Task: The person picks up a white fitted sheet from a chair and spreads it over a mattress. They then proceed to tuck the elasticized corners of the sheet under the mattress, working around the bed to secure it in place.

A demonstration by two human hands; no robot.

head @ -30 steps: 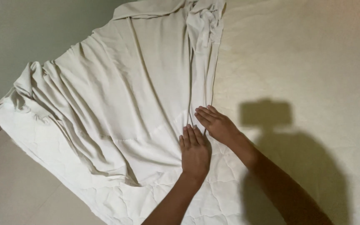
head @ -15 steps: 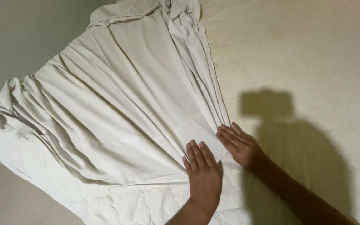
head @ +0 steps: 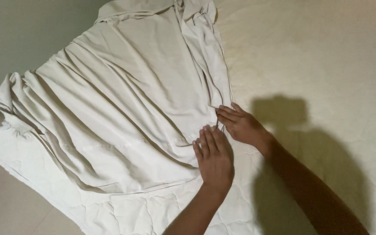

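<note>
The left hand [head: 215, 157] lies flat, palm down, with the fingers straight and close together, so its grip clamps on nothing; it only presses on the near edge of the cream sheet [head: 122, 122]. The right hand [head: 240, 124] sits just beside it, a little further from the person, also open and flat, and its fingertips touch the long folded edge of the same sheet.

The sheet spreads out from the two hands, to the left of them and away from the person, over the corner of the quilted mattress [head: 318, 56]. Near the hands the cloth looks quite smooth and the edge is straight. In my judgement only this part is flattened. Long diagonal wrinkles run from the hands toward the far left, where the cloth is bunched at the mattress corner, and at the far end it is twisted into a narrow roll. These parts remain to be smoothed.

To the right of the hands the mattress is bare, with only the shadow [head: 292, 130] of the person on it. Nothing stands in the way.
</note>
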